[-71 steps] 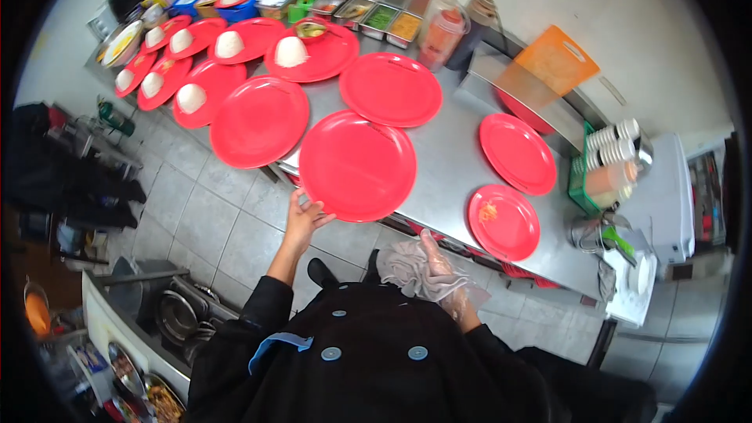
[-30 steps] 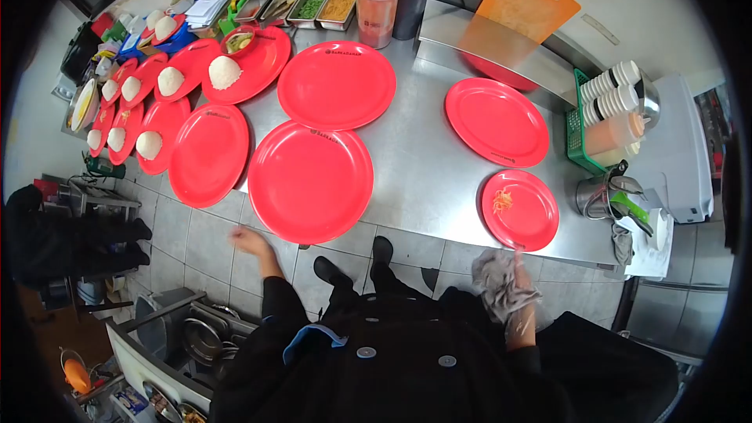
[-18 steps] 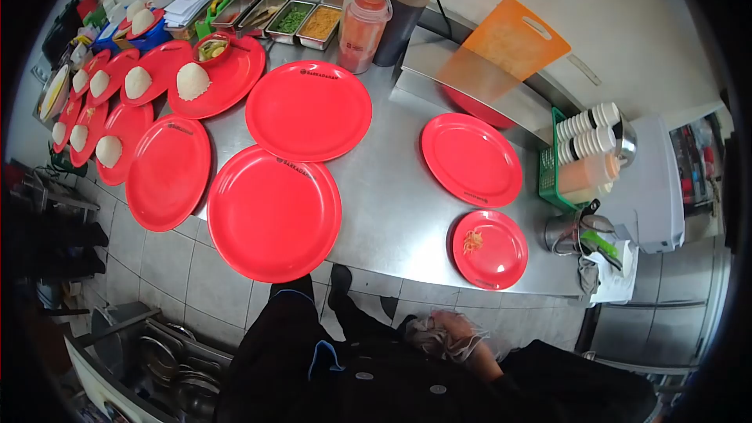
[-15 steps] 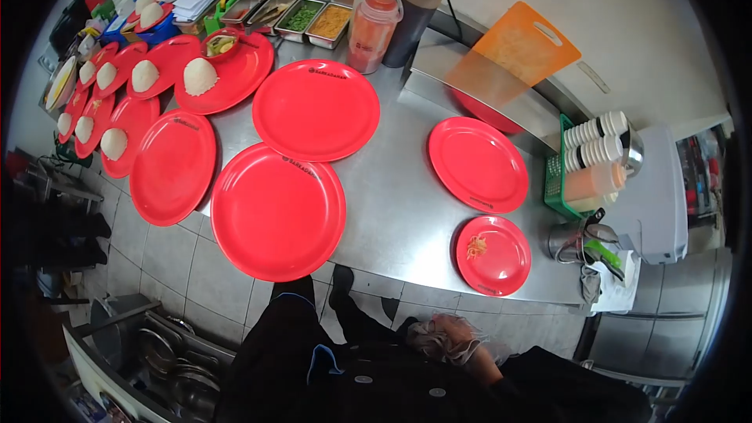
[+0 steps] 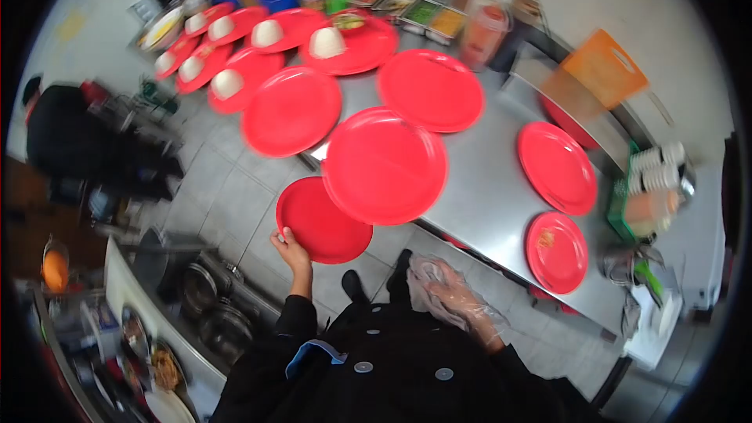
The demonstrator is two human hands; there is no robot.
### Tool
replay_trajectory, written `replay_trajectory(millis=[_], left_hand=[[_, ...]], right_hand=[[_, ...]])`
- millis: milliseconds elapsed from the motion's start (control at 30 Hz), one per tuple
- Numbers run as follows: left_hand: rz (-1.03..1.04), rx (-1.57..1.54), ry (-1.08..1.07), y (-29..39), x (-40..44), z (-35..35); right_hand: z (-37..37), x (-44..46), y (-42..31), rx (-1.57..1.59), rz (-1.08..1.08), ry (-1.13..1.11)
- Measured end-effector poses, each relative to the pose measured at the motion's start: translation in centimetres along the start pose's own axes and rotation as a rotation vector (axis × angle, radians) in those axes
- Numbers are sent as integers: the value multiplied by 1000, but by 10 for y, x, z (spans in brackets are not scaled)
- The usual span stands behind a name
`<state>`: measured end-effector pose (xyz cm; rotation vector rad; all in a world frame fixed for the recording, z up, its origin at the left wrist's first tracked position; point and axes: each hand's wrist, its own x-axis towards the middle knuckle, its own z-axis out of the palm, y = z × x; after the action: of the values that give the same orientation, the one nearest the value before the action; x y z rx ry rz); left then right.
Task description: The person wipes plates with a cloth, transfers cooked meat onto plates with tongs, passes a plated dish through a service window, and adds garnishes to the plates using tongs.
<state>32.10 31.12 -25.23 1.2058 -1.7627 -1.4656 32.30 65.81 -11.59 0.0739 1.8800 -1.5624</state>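
Your left hand [image 5: 291, 252] grips the rim of a red plate [image 5: 325, 227], with the thumb on the face that you see and the fingers going behind it. This plate is in the air over the floor, in front of the table [image 5: 489, 176] and above your shoes [image 5: 354, 286]. A large plate [image 5: 384, 166], which sticks out past the table edge, covers a little of its upper right side in your view; whether the two touch, I cannot tell.

Your right hand [image 5: 456, 294] wears a clear plastic glove and is closed on a crumpled grey cloth [image 5: 424, 270]. It stays low, near your body and apart from the table.

Behind the large plate lies an oval plate [image 5: 431, 90], and to its left a bare red plate [image 5: 291, 111]. Farther left are plates with rice mounds [image 5: 327, 43]; beside the closest mound at the back sits a small bowl [image 5: 349, 22]. On the right side of the table, a small plate [image 5: 565, 262] carries some orange shreds [image 5: 546, 239], and next to it is another oval one. Near the wall you have metal trays [image 5: 446, 23], a bottle [image 5: 483, 31] with red content and an orange board [image 5: 603, 70]. A green basket [image 5: 623, 215] holds cups [image 5: 656, 178].
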Motion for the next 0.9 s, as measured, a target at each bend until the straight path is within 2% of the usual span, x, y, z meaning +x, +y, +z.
replay_trajectory(millis=[33,100,167,200,267,300,333,367,433,467,500,567,633,700,767,800,867,900], left_hand=[[29,-25,27,16,4,-35],[95,-67,65,60,4,-98],[17,-474,-127,109,-11,-135],[17,-560,-155,137,-24,-143],[68,-592,-137,169,-45,-140],[108,-610,-144,181,-50,-138],[114,-628,-138,191,-48,-136],[195,-616,-140,200,-43,-134],[289,-615,-152,219,-33,-142],[322,-651,-189,228,-29,-147],[342,-680,-225,234,-30,-153],[310,-668,-293,237,-36,-152],[328,-549,-458,237,-47,-135],[372,-560,-550,248,-54,-123],[455,-560,-442,257,-50,-114],[422,-625,-439,257,-41,-112],[355,-664,-532,258,-28,-113],[276,-693,-589,256,-26,-111]], right_hand=[[20,10,-33,-156,-217,-111],[65,24,-90,-243,-499,-236],[103,45,-135,-458,-877,-211],[122,56,-151,-419,-882,-208],[169,74,-174,-664,-1104,8],[195,73,-185,-942,-1306,236],[208,54,-188,-927,-1285,124],[214,40,-174,-938,-1297,122],[224,22,-139,-981,-1454,-2],[214,35,-119,-985,-1453,146],[194,36,-129,-998,-1446,151],[159,38,-176,-949,-1206,406],[169,9,-220,-891,-1111,540],[189,6,-196,-1021,-1158,550],[197,-7,-151,-1244,-1240,498],[181,6,-126,-1195,-1132,394],[127,2,-107,-1046,-1065,470],[104,-6,-109,-959,-1098,639]])
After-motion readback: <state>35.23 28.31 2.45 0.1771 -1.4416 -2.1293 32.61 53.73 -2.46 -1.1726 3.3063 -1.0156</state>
